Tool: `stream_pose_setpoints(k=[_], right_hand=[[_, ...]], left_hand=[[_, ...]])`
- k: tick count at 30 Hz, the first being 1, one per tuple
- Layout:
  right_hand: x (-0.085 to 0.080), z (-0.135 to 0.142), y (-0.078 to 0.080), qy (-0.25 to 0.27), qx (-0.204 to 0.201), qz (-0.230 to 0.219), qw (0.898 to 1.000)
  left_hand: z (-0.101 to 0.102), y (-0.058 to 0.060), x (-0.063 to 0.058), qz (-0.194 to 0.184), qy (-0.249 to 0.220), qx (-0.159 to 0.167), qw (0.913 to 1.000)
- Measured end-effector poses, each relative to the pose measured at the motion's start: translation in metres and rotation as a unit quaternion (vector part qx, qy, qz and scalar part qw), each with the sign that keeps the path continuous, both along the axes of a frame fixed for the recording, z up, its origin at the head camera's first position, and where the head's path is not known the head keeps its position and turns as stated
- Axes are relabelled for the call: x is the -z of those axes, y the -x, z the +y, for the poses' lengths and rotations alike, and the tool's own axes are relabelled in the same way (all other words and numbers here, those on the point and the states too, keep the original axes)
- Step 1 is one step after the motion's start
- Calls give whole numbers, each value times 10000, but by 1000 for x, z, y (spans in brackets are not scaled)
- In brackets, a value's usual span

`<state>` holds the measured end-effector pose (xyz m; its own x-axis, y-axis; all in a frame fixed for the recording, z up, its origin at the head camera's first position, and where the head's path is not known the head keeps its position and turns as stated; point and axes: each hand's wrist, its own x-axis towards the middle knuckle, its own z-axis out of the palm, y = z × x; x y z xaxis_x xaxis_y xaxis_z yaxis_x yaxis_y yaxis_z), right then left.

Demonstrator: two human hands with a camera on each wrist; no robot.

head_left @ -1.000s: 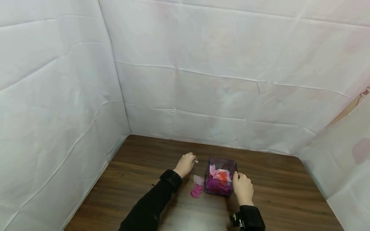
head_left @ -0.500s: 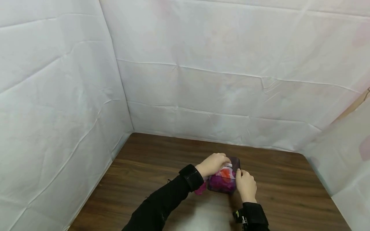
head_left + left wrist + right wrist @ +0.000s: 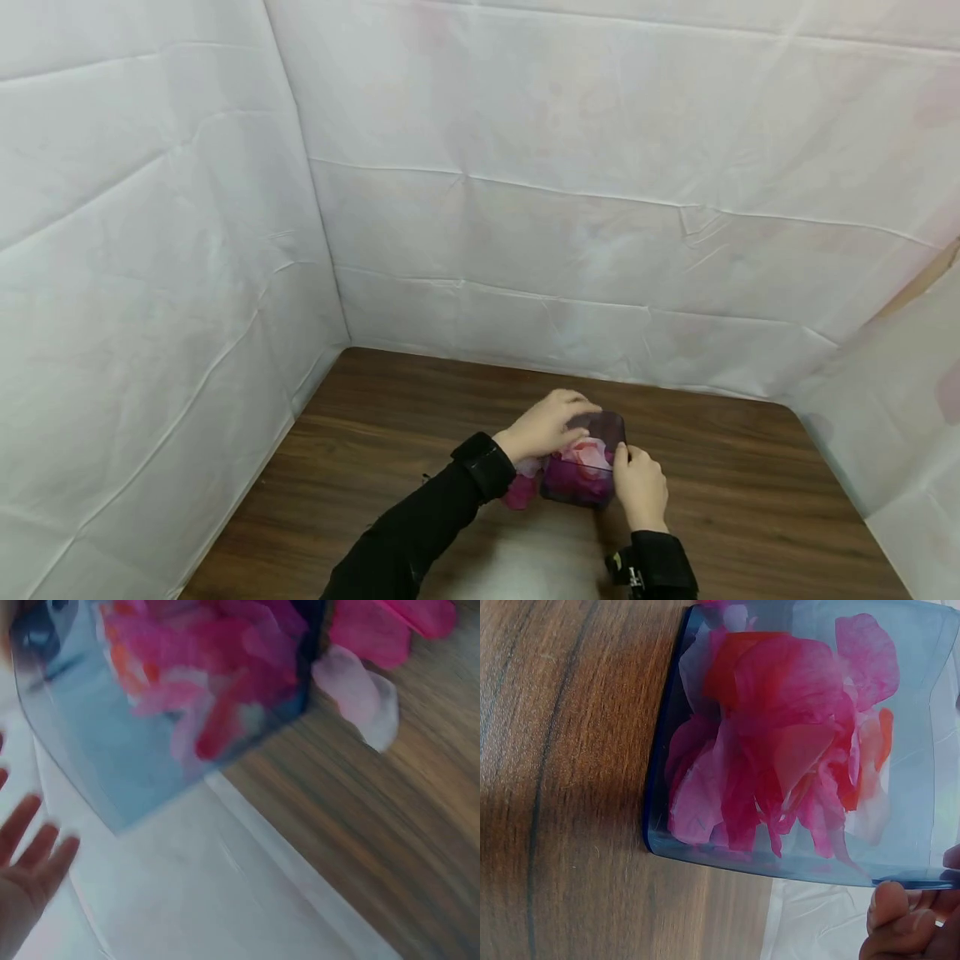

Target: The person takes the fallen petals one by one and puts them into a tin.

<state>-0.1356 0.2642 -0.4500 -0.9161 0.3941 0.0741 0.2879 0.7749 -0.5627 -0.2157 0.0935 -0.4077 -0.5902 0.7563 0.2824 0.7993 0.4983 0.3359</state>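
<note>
A clear, purple-blue tinted square box point(image 3: 609, 427) stands on the table, part filled with pink, magenta, white and orange petals point(image 3: 787, 712). My left hand point(image 3: 546, 423) reaches over the box's left side, its fingers spread and apparently holding nothing. Those fingers point(image 3: 45, 859) also show loose and apart beside the box wall in the left wrist view. With thumb and fingers, my right hand point(image 3: 641, 490) grips the box's right rim. Just left of the box lie a few loose petals point(image 3: 519, 490), partly hidden by my left wrist; one is pale pink point(image 3: 352, 690).
The brown wood-grain table point(image 3: 390, 433) extends to both sides of the box. White cloth walls rise behind it point(image 3: 555, 208) and along its left side point(image 3: 165, 333). Another cloth point(image 3: 911, 467) hangs at the right.
My left hand has moved right from the table to over the box, and the small white petal it pinched is gone from its fingers. Pale pink now covers the orange on top. The right hand stays put.
</note>
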Motion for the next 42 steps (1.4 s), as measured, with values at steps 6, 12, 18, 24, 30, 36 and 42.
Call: stream_pose_setpoints(k=[6, 12, 18, 24, 30, 36, 42], right_hand=[[-1, 0, 1, -11, -17, 60, 10000], [-4, 1, 1, -13, 12, 73, 10000], [-3, 2, -2, -29, -65, 25, 10000], [-2, 1, -2, 25, -73, -17, 10000], [-3, 2, 0, -23, -78, -73, 9999], [-1, 1, 0, 1, -135, -88, 9999], [-3, 3, 1, -24, -115, -13, 9999]], left_hand=[[-30, 16, 16, -824, -1118, -899, 9862], [-38, 13, 59, -1176, -316, -1352, 9833], [-32, -3, 97, -1318, 1144, -1343, 9754], [-29, -6, 112, -403, 952, -1832, 9776], [-32, 1, 114, -298, 305, -1824, 9823], [-49, 3, 105, -1156, -629, -1806, 9747], [-65, 4, 89, -1467, -754, -1576, 9736]])
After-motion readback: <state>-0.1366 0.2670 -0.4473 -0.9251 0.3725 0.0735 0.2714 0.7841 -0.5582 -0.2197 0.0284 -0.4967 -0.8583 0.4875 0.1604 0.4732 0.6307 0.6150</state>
